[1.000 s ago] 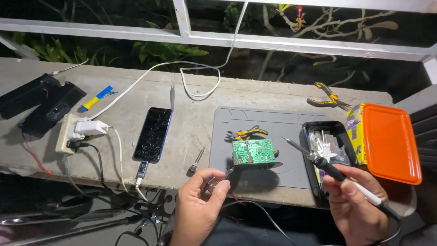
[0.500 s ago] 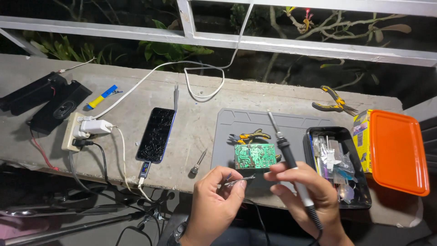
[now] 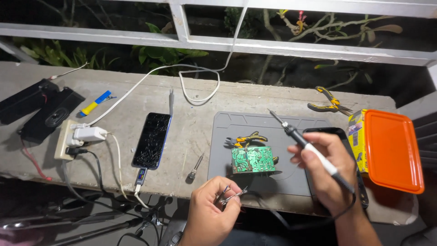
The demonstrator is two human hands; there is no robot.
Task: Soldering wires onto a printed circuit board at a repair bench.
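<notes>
The green circuit board (image 3: 253, 159) lies near the middle of the grey work mat (image 3: 282, 182), a little toward the mat's left half, with a small yellow-and-black cutter (image 3: 246, 139) just behind it. Bare mat shows in front of the board and to its right.

The right hand (image 3: 327, 171) hovers over the right part of the mat, fingers wrapped tight around a soldering iron (image 3: 306, 144) held like a pen. Its tip points up and away to the left, above the mat's far edge and clear of the board. Its dark cord loops down off the near edge of the ledge.

The left hand (image 3: 213, 212) sits at the near edge of the concrete ledge (image 3: 195, 102), in front of the mat's left corner. Thumb and fingers are pinched together on a pair of metal tweezers (image 3: 233, 196), whose points aim toward the board without reaching it.

To the left of the mat a small screwdriver (image 3: 196, 166) lies on bare concrete, close to the front edge. Further left is a phone with a cracked screen (image 3: 152, 140), then a white charger block (image 3: 88, 134) plugged into a power strip, and 2 black speakers (image 3: 38, 109) at the far left end. A white cable (image 3: 200, 84) loops across the back of the ledge below the railing.

On the right, an orange-lidded box (image 3: 391, 148) stands near the end of the ledge, with yellow-handled pliers (image 3: 328, 102) behind it by the back edge. A black tray (image 3: 339, 134) is mostly hidden behind the right hand.
</notes>
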